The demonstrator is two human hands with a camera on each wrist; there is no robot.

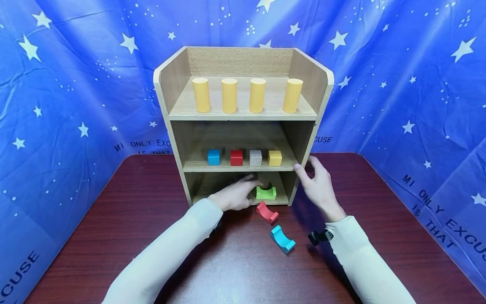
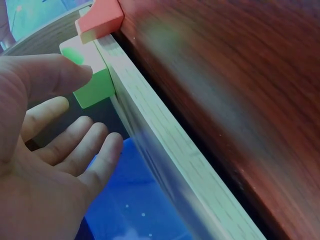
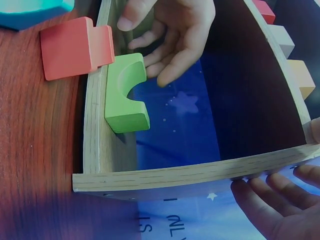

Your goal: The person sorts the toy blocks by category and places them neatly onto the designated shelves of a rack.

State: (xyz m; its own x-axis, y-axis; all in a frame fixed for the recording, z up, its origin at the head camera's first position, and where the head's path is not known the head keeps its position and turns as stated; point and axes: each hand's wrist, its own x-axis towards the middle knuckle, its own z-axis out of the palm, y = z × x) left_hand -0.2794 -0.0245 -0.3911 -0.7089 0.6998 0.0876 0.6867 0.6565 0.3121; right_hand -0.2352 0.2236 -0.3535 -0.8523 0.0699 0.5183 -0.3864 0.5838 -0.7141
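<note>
A light wooden shelf unit (image 1: 243,118) stands on the table, and a green arch-shaped block (image 1: 265,194) sits on its bottom level at the front edge. My left hand (image 1: 237,195) reaches into that level beside the green block, its fingers loosely spread and nothing between them. In the left wrist view, the thumb overlaps the block's side. With the thumb at the front edge and the fingers along the outer face, my right hand (image 1: 317,185) holds the unit's right side panel. A red arch-shaped block (image 1: 267,213) leans against the bottom front edge.
On the dark red table (image 1: 235,270) lies a blue arch-shaped block (image 1: 282,239). The middle shelf carries blue (image 1: 214,157), red (image 1: 236,158), grey (image 1: 255,158) and yellow (image 1: 275,158) cubes. Several yellow cylinders (image 1: 229,96) stand on top. A starry blue curtain (image 1: 76,84) surrounds the table.
</note>
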